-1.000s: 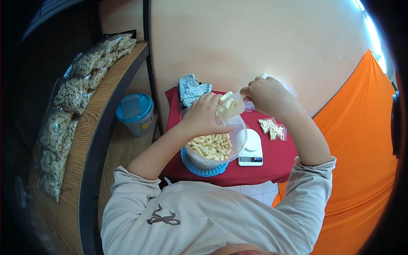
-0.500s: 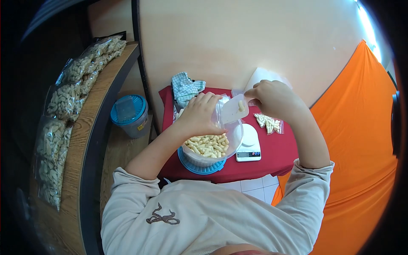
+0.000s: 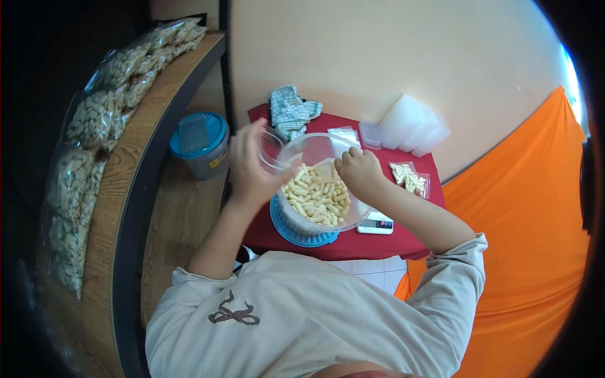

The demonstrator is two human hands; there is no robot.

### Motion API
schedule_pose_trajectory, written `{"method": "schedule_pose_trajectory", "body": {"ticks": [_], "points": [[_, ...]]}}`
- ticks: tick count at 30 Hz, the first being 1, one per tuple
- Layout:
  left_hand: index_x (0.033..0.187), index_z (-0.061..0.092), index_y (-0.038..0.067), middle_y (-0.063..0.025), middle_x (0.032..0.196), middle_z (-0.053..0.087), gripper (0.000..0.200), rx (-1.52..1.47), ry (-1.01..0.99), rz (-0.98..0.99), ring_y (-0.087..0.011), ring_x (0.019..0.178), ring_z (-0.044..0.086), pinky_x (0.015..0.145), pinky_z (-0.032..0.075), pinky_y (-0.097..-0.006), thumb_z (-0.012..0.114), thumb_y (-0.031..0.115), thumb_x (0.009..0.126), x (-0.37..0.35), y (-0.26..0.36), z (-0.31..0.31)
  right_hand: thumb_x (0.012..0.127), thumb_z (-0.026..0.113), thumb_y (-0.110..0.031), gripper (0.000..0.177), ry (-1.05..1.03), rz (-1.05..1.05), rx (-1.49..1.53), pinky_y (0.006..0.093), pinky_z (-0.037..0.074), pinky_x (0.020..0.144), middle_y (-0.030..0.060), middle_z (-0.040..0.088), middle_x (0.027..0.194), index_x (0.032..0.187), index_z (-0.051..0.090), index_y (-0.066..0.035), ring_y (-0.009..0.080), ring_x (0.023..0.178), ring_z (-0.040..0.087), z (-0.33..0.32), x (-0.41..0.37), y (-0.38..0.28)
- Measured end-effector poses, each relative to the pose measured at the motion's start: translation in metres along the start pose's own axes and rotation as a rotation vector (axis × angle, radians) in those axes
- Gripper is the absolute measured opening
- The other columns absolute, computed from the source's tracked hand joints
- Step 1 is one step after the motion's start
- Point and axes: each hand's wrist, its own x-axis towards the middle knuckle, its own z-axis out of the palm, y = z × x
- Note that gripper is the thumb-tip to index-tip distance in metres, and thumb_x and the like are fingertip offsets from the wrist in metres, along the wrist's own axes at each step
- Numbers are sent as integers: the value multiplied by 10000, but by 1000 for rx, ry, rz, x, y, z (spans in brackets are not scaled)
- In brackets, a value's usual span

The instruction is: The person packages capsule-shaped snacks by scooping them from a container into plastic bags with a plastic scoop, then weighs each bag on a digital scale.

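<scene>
My left hand (image 3: 249,165), slightly smeared by motion, grips a clear plastic cup (image 3: 270,150) at the left rim of a large translucent tub (image 3: 315,144). Pale, finger-shaped snack pieces (image 3: 315,200) fill the lower part of the tub. Over the tub, my right hand (image 3: 359,170) is closed around the handle of a whitish scoop (image 3: 326,169), whose blade reaches down to the pieces. A ribbed blue lid (image 3: 301,237) lies under the tub. Partly hidden by the tub and my right arm, a white digital scale (image 3: 376,225) stands beside it.
Small filled bags (image 3: 409,179) lie right on the red tablecloth (image 3: 265,238). Stacked clear containers (image 3: 413,126) and a checked cloth (image 3: 293,110) are at the back. Large snack bags (image 3: 94,123) line the wooden shelf (image 3: 129,164) at left; a blue-lidded bucket (image 3: 200,148) stands below.
The scoop, which held a piece at the cup's mouth, has gone down into the tub with my right hand. My left hand has moved left with the cup. The view has shifted.
</scene>
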Motion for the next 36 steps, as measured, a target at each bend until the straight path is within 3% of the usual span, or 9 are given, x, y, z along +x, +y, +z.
{"method": "schedule_pose_trajectory", "body": {"ticks": [5, 10, 13, 17, 20, 27, 30, 34, 36], "points": [[1227, 429, 23, -161, 1127, 485, 812, 86, -103, 55, -326, 1027, 461, 878, 371, -440, 777, 404, 600, -21, 16, 14, 735, 600, -123, 114, -1, -23, 122, 368, 500, 625, 55, 640, 802, 828, 631, -66, 220, 790, 630, 27, 17, -13], [1232, 424, 23, -156, 1140, 475, 827, 130, -157, 5, -333, 1031, 457, 890, 364, -443, 793, 359, 573, -22, 14, 15, 768, 635, -180, 134, -389, -22, 563, 405, 494, 661, 144, 646, 807, 859, 631, -82, 297, 777, 640, 9, 13, -21], [1238, 417, 21, -155, 1138, 473, 837, 99, -192, -10, -329, 1031, 457, 897, 360, -441, 792, 363, 572, -24, 13, 16, 799, 620, -198, 152, -448, -24, 634, 421, 482, 683, 149, 643, 842, 890, 617, -77, 324, 812, 629, 23, 21, -27], [1241, 413, 20, -155, 1133, 472, 843, 82, -203, -29, -324, 1040, 458, 893, 363, -437, 788, 380, 577, -24, 10, 17, 854, 577, -209, 213, -302, -48, 1032, 408, 465, 701, 159, 633, 844, 986, 573, -42, 324, 825, 615, 65, 18, -23], [1240, 414, 22, -153, 1128, 475, 844, 84, -212, -22, -320, 1042, 462, 894, 365, -437, 790, 383, 575, -23, 12, 16, 868, 568, -186, 214, -285, 3, 1123, 410, 455, 706, 171, 627, 854, 1012, 555, -29, 330, 825, 606, 41, 15, -19], [1204, 452, 25, -144, 1107, 501, 817, 39, -261, -10, -306, 1013, 499, 887, 397, -423, 800, 390, 561, -9, 9, 8, 865, 562, -119, 231, -173, 99, 1043, 391, 455, 717, 178, 624, 888, 1080, 536, -38, 337, 836, 596, 23, -4, 5], [1190, 472, 31, -138, 1115, 506, 816, 19, -307, 12, -298, 1011, 511, 889, 405, -408, 807, 402, 545, 2, 8, 2, 907, 509, -87, 234, -121, 83, 1092, 331, 440, 791, 167, 597, 962, 1125, 507, -3, 235, 874, 565, 6, -19, 27], [1189, 481, 38, -125, 1122, 509, 823, 65, -415, 24, -292, 1034, 501, 901, 396, -403, 804, 423, 538, 17, 12, -6, 917, 485, -64, 234, -71, 176, 1083, 309, 437, 804, 139, 605, 982, 1141, 514, -1, 198, 887, 558, -21, -38, 51], [1193, 488, 50, -115, 1119, 513, 826, 120, -506, 62, -290, 1046, 492, 909, 385, -402, 794, 448, 538, 22, 14, -5, 925, 473, -58, 235, -152, 310, 1306, 292, 432, 816, 109, 609, 974, 1147, 519, 3, 163, 902, 548, -48, -45, 59]]}}
